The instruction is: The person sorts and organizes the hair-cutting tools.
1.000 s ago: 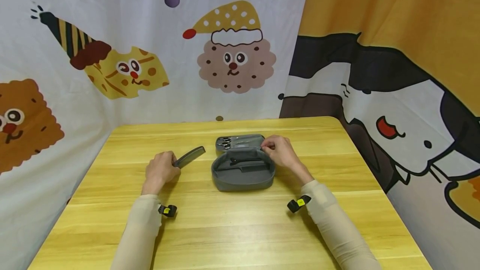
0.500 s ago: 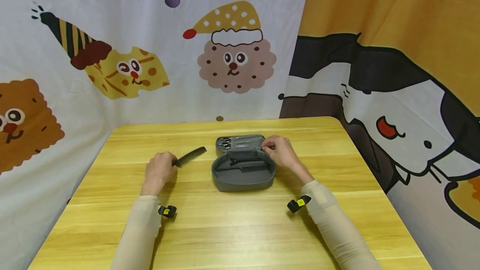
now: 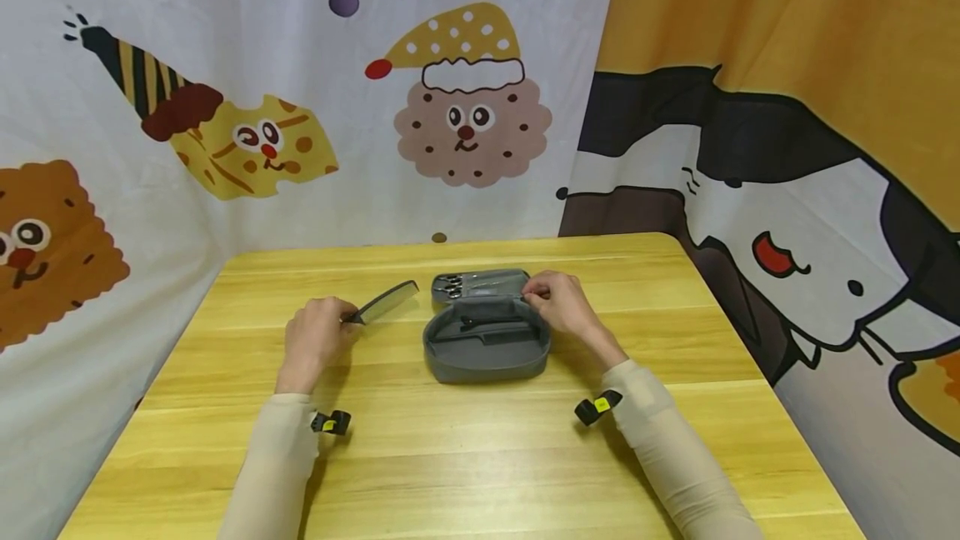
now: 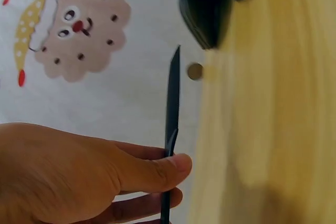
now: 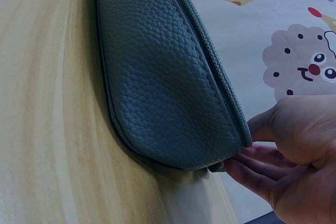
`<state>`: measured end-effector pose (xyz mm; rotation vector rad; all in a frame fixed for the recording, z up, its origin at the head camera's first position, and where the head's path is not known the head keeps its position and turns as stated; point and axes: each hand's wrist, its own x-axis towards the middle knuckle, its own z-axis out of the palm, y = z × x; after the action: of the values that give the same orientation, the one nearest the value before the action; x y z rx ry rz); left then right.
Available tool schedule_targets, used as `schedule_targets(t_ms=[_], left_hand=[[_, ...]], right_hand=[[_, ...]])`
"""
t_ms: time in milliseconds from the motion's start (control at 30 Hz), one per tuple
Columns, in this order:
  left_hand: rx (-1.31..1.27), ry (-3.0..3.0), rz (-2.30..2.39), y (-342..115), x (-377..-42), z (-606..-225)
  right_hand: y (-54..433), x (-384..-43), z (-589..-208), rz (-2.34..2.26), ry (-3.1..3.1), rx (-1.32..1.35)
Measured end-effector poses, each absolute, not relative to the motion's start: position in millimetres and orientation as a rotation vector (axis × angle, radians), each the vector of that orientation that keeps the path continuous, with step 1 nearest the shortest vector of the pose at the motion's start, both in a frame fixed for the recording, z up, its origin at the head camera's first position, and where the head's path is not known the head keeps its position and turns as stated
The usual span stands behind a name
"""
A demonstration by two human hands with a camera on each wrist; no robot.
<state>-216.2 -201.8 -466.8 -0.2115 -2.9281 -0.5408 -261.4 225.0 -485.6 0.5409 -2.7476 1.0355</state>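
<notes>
My left hand [image 3: 315, 340] pinches a dark comb [image 3: 385, 303] by its handle end, to the left of the case. In the left wrist view the comb [image 4: 172, 103] appears edge-on between thumb and fingers. A grey zip case [image 3: 486, 365] lies unzipped on the table, its lid [image 3: 487, 282] folded back and carrying small metal tools, among them scissors [image 3: 452, 286]. Inside the case's base lie dark slender items [image 3: 487, 332]. My right hand [image 3: 562, 302] pinches the case's right edge near the hinge; in the right wrist view its fingers [image 5: 257, 174] reach round the zipped rim.
The wooden table [image 3: 465, 457] spans the front, its far edge close behind the case. A curtain [image 3: 285, 40] with cartoon prints hangs behind and on both sides. Each forearm wears a small black wrist camera [image 3: 597, 408].
My left hand has shifted slightly left and tilted the comb, whose tip now points higher and nearer the case lid. My right hand and the case have stayed put.
</notes>
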Motion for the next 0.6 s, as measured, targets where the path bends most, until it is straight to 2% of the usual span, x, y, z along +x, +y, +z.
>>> schedule_targets(t_ms=[600], left_hand=[[-0.571, -2.74, -0.557, -152.1, -199.9, -424.4]], right_hand=[[224.2, -260.6, -484.0, 1.034, -2.754, 0.526]])
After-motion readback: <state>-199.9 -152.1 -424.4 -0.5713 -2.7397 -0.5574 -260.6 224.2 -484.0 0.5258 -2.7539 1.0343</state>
